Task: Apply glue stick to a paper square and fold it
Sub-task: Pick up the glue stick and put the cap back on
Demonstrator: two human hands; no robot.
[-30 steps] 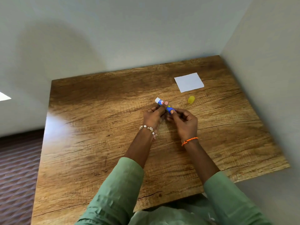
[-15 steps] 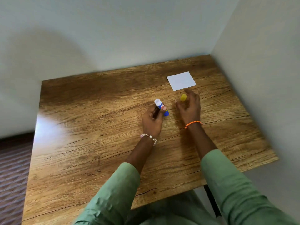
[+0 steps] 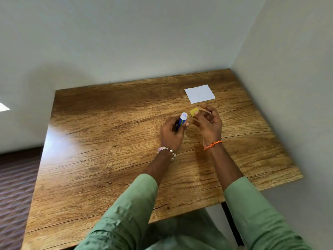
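Observation:
My left hand (image 3: 172, 133) grips a blue glue stick (image 3: 182, 121), held upright with its white open end pointing up and away. My right hand (image 3: 209, 123) pinches the yellow cap (image 3: 194, 112) between thumb and fingertips, a short way right of the stick's tip and not touching it. A white paper square (image 3: 199, 93) lies flat on the wooden table (image 3: 108, 150), beyond my right hand toward the far right corner.
The table sits in a corner, with a wall along its far edge and another along its right edge. Carpeted floor (image 3: 16, 186) shows past the table's left edge. A dark table leg (image 3: 232, 224) stands below the near right edge.
My right hand let go of the stick, reached to the yellow cap on the table and lifted it. The left hand turned the stick more upright.

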